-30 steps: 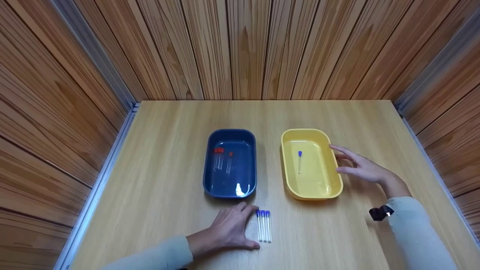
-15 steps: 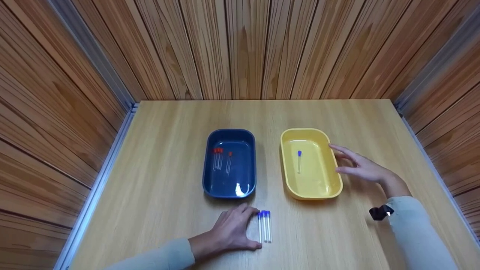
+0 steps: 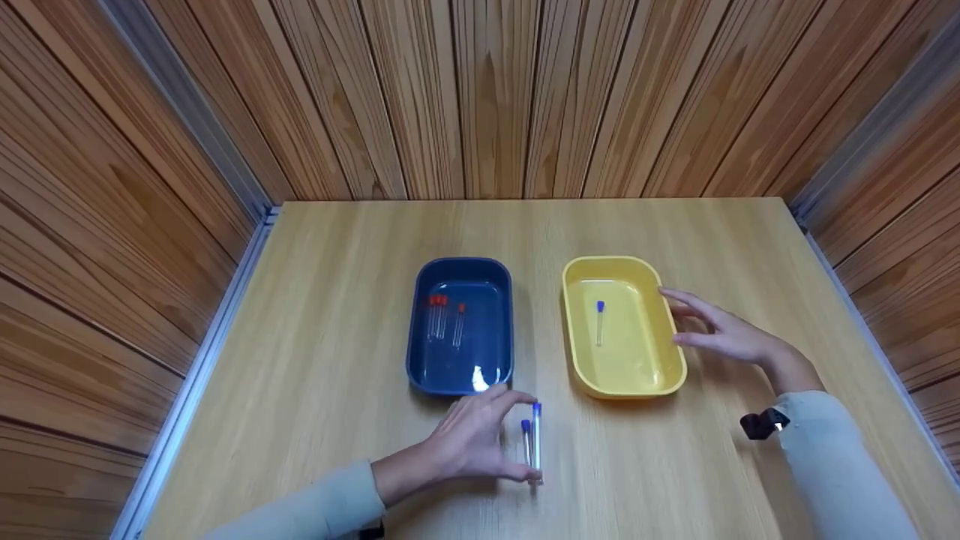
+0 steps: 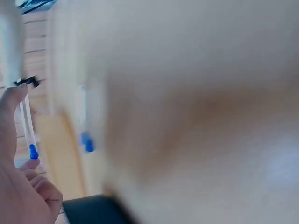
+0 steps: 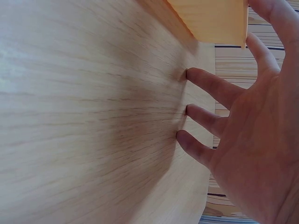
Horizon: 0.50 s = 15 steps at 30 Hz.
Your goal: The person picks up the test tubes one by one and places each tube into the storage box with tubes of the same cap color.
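Observation:
My left hand (image 3: pixel 472 439) pinches a clear test tube with a blue cap (image 3: pixel 537 435) lengthwise, thumb at the bottom end and a fingertip at the cap. The left wrist view shows this held tube (image 4: pixel 28 123) raised off the table. Just beside it, more blue-capped tubes (image 3: pixel 526 444) lie on the table, partly overlapped in the head view and blurred in the left wrist view. My right hand (image 3: pixel 724 334) stays spread at the right side of the yellow tray (image 3: pixel 680 367); thumb and a finger are at its rim, while other fingertips (image 5: pixel 184 135) rest on the table.
The blue tray (image 3: pixel 459 384), left of the yellow one, holds several red-capped tubes (image 3: pixel 437 319). One blue-capped tube (image 3: pixel 600 322) lies inside the yellow tray. Wood-panelled walls (image 3: pixel 495 97) close off the back and sides of the table (image 3: pixel 337 300).
My left hand has closed on one blue-capped tube and lifted it away from the others, moving slightly up and right. My right hand and both trays have stayed in place.

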Each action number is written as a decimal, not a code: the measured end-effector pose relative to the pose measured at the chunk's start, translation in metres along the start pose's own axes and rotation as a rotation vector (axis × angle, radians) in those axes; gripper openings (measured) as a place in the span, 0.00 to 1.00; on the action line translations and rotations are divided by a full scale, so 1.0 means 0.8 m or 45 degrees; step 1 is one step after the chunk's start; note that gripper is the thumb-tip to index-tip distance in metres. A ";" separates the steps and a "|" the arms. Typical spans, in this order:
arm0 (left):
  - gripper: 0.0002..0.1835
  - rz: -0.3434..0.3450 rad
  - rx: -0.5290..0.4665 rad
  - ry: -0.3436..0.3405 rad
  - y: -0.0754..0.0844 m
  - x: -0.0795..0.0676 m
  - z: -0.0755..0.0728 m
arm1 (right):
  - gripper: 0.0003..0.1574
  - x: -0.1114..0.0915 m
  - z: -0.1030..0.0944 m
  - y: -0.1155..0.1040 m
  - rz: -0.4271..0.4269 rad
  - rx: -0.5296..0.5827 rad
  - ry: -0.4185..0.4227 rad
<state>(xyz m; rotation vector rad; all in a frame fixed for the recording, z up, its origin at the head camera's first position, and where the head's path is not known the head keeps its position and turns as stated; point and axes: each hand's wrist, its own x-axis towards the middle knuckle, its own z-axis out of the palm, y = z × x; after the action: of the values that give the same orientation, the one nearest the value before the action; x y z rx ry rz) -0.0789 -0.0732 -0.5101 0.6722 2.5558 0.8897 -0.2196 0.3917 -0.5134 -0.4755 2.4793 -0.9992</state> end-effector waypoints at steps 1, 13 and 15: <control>0.48 0.007 -0.020 0.014 0.004 0.003 -0.005 | 0.55 0.000 0.000 0.000 0.000 0.000 0.001; 0.47 0.016 -0.121 0.120 0.032 0.044 -0.035 | 0.56 -0.001 0.000 0.001 -0.023 0.015 -0.003; 0.47 0.018 -0.149 0.112 0.036 0.051 -0.037 | 0.56 -0.003 0.000 0.002 -0.022 0.018 -0.001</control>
<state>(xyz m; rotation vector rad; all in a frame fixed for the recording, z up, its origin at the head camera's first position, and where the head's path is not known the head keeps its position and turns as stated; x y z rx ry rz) -0.1175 -0.0457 -0.4766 0.6300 2.5541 1.0870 -0.2180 0.3938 -0.5143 -0.4935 2.4698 -1.0220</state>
